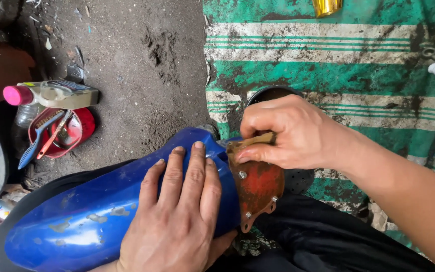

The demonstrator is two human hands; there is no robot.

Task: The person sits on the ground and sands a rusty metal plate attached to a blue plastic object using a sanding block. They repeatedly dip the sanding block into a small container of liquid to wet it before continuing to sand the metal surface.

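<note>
Both hands are working on the blue fender (101, 211) lying across the lap: the left hand (182, 211) is pressing flat, fingers extended, gripping nothing; the right hand (283, 133) is pinching the rust-red mud flap (258, 184) at its top edge. Fender is probably a light, stiff, slick shell; flap likely flexing. Open dirt ground (142, 60) is lying to the left, a striped mat (338, 75) beyond

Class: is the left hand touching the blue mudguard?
Touching. The head view shows the left hand lying flat, palm and fingers pressed on the blue mudguard.
</note>
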